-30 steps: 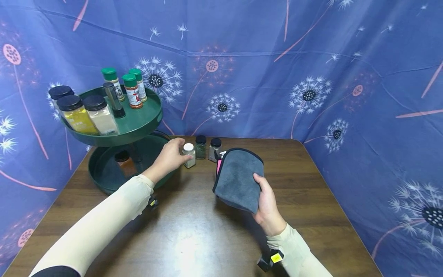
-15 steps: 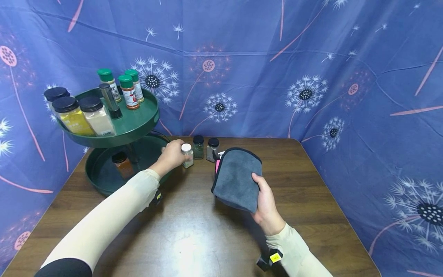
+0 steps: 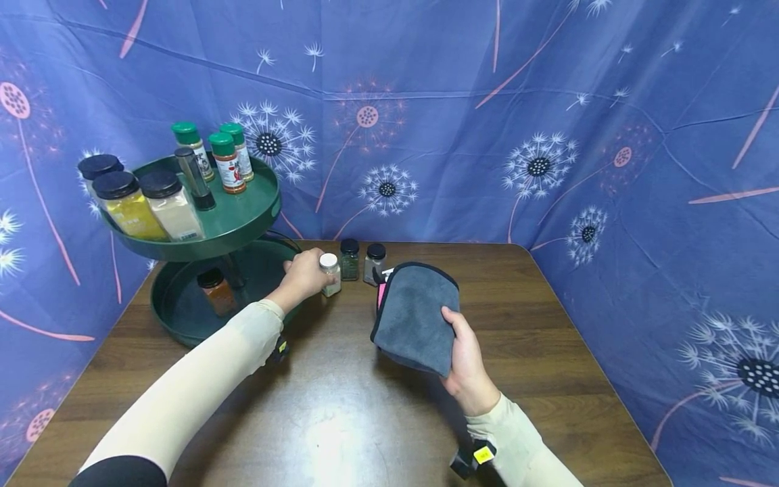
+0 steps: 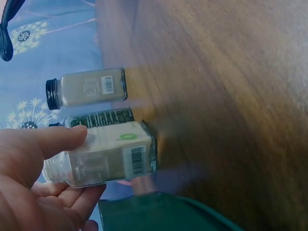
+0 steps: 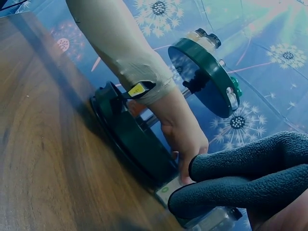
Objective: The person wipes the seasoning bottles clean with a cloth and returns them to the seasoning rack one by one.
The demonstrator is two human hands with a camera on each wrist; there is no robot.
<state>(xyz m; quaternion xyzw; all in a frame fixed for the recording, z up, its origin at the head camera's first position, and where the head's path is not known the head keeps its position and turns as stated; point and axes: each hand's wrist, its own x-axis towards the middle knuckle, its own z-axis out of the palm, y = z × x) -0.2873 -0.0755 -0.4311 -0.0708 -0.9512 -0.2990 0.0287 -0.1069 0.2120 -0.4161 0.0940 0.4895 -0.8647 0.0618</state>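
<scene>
My left hand (image 3: 302, 276) pinches a small clear glass spice jar (image 3: 331, 279) with a white lid, which stands upright on the wooden table. In the left wrist view, the thumb lies on one side of the jar (image 4: 113, 161) and the fingers curl along the other. Pale contents and a barcode label show through its glass. My right hand (image 3: 468, 362) grips a folded grey cloth (image 3: 420, 318) with black edging, thumb on top and the other fingers mostly hidden beneath. A pink and white bit peeks out behind the cloth's left edge.
Two black-lidded spice jars, one green (image 3: 349, 260) and one greyish (image 3: 374, 264), stand just right of the white-lidded jar. A two-tier green rack (image 3: 228, 230) stands at left, with several spice containers on top and an orange-brown jar (image 3: 217, 292) below. Patterned blue fabric hangs behind.
My left hand has moved in slightly and its thumb and fingers have gone from spread around the white-lidded jar to pinching it. The right hand and cloth have barely moved.
</scene>
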